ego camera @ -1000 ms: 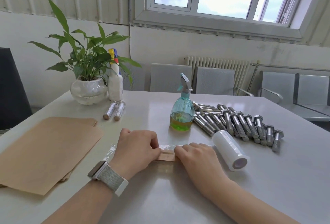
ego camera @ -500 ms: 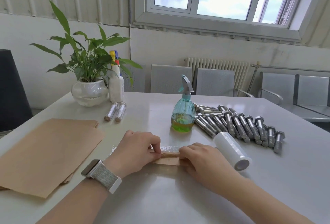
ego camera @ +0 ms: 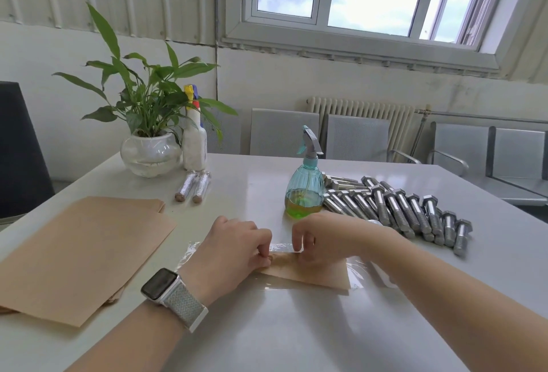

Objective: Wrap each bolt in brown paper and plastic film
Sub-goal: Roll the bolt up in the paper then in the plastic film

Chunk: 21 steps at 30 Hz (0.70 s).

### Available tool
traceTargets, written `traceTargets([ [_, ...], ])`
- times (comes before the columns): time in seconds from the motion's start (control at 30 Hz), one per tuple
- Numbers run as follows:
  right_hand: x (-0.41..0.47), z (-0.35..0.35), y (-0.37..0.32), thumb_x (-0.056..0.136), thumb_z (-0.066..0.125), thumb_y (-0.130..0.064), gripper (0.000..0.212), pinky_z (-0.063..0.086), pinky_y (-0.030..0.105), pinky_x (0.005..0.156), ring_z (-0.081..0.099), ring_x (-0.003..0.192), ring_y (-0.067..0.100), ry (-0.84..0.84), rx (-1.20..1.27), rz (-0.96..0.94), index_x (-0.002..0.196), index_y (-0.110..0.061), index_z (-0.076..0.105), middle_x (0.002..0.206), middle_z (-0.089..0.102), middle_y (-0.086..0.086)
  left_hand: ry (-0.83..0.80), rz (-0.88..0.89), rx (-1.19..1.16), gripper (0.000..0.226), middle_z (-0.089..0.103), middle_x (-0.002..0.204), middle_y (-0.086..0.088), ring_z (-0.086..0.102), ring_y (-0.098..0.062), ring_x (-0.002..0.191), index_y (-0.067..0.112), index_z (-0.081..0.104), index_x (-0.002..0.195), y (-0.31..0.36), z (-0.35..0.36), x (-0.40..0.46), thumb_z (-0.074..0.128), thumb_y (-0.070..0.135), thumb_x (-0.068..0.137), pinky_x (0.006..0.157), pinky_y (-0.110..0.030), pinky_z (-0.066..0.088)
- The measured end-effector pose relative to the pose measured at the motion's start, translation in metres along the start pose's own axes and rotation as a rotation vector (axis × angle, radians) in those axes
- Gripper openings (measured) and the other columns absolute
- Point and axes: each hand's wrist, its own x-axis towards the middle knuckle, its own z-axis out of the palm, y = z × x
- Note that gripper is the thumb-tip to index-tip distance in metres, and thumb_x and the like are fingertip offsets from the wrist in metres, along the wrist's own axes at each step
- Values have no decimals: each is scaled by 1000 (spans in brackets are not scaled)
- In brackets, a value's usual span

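- The left hand (ego camera: pixel 234 245), with a watch (ego camera: pixel 169 290) on its wrist, rests near the middle of the table (ego camera: pixel 296 327), a little toward the near edge; its fingers are curled and pinch the left part of a rolled brown paper piece (ego camera: pixel 308 269).
- The right hand (ego camera: pixel 326 233) sits just beside it, fingers bent down, their tips pressing and pinching the roll's upper edge.
- The bolt being wrapped is hidden inside the roll between the two hands; I cannot tell how it lies.
- The brown paper piece lies on a sheet of clear plastic film (ego camera: pixel 360 269), which shows at both of its sides and along its near edge.
- A stack of brown paper sheets (ego camera: pixel 80 256) lies by the left edge of the table.
- Two wrapped bolts (ego camera: pixel 194 186) lie side by side toward the far left corner, in front of a white bottle (ego camera: pixel 194 143) and a potted plant (ego camera: pixel 148 122).
- A teal spray bottle (ego camera: pixel 305 185) holding yellow-green liquid stands beyond the hands, toward the far edge.
- A pile of bare bolts (ego camera: pixel 400 208) lies to the right of the spray bottle, toward the right edge.
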Motion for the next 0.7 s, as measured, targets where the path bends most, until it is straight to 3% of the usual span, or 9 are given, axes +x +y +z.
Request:
traceTargets([
  [0.23, 6, -4, -1, 81, 71, -40, 29, 36, 18, 51, 49, 68, 1, -134, -91, -1, 107, -28, 64, 84, 54, -17, -18, -26, -40, 24, 64, 92, 13, 56, -7, 93, 32, 60, 90, -6, 0, 2, 64, 54, 84, 83, -25, 27],
  [0.37, 6, -11, -3, 82, 66, -37, 16, 38, 18, 53, 55, 75, 6, -135, -125, -29, 96, -31, 63, 89, 58, -17, -63, -40, -135, 25, 66, 91, 14, 58, -6, 90, 31, 59, 85, -7, -8, 2, 72, 50, 78, 86, -25, 34],
  [0.47, 9, -18, -7, 76, 66, -36, 15, 47, 26, 58, 59, 78, 14, -148, -143, -20, 87, -33, 56, 86, 55, -15, -84, -83, -238, 25, 66, 86, 14, 58, -6, 88, 29, 60, 83, -6, -16, -2, 78, 45, 75, 82, -23, 38],
  [0.7, 12, -23, -22, 72, 69, -23, 31, 33, 26, 51, 43, 65, 5, -76, -240, -61, 74, -30, 40, 78, 46, -13, -122, -89, -189, 24, 66, 89, 10, 59, -11, 88, 30, 51, 83, -3, -27, -6, 72, 41, 79, 83, -23, 36],
])
